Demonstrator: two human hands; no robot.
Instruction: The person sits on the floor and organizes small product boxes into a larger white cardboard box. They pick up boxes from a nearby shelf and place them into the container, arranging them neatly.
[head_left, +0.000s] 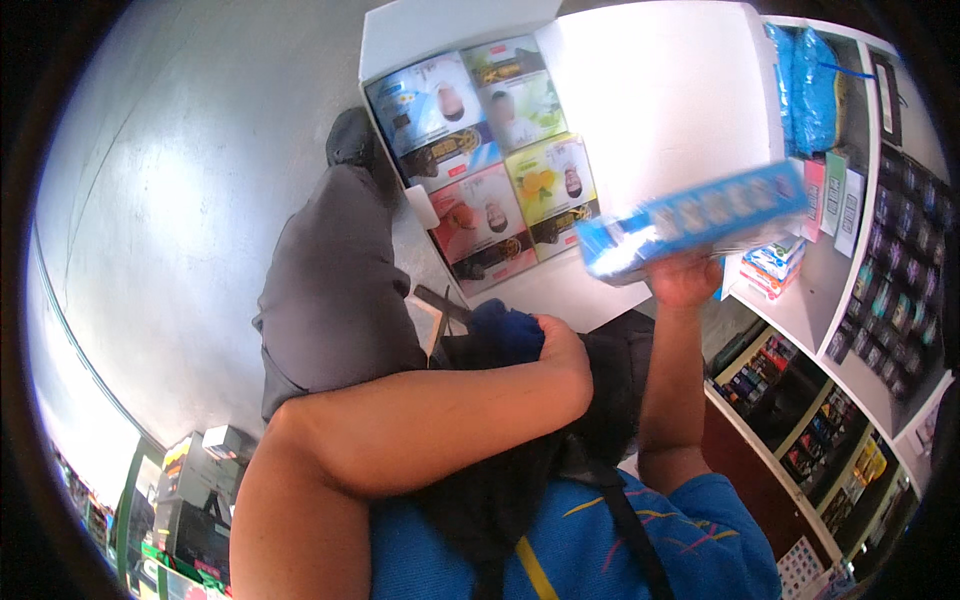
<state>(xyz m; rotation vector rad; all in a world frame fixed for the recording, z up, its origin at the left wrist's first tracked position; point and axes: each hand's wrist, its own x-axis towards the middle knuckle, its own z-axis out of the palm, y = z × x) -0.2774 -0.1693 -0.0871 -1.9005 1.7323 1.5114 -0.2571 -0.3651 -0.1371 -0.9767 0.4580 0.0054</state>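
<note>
My right hand (682, 279) grips a long blue box (697, 214) from below. The box has a shiny clear wrap, and blur hides its print. My left hand (564, 346) is curled around a bunched dark blue cloth (504, 328) in front of my body, with its fingertips hidden. Beyond it, a white case (388, 19) holds several boxes, among them a blue one (427, 105), a green one (525, 112), a red one (484, 214) and a yellow one (551, 180). The blue box in my right hand is above and to the right of these.
Right of the case stands a white shelf unit (814, 300) with blue packets (814, 90), upright cartons (834, 195) and a stack of small boxes (772, 266). Dark display racks (892, 255) line the far right. A grey-covered leg (330, 285) is beside the grey wall (172, 187).
</note>
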